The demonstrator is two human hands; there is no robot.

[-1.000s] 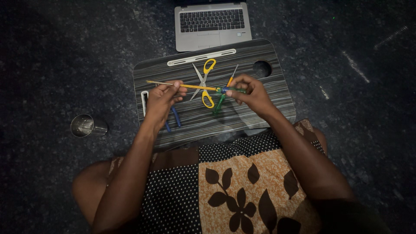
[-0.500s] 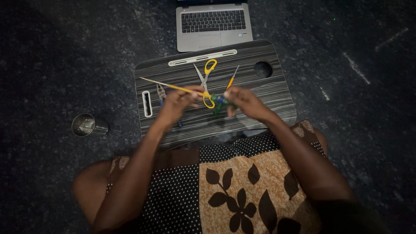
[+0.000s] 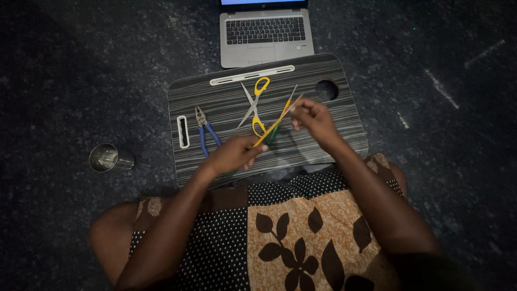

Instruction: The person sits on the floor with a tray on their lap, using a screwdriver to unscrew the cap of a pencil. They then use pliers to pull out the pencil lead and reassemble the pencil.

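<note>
On a striped lap desk point(image 3: 334, 134) over the dark floor, we pinch a thin yellow stick point(image 3: 274, 125) at both ends. Our left hand point(image 3: 234, 153) grips its lower end, our right hand point(image 3: 315, 118) its upper, beside the yellow scissors point(image 3: 256, 105) and blue pliers point(image 3: 204, 126).

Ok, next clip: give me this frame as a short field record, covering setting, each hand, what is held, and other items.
setting: person seated on a dark floor, striped lap desk across the legs
left hand: left hand closed on the lower end of a long thin yellow stick
right hand: right hand pinching the stick's upper end
stick pose: diagonal, above the desk
on desk: yellow-handled scissors, blue-handled pliers, small orange screwdriver, green-handled tool partly hidden under the stick
off desk: laptop beyond the desk, steel cup on the floor
</note>
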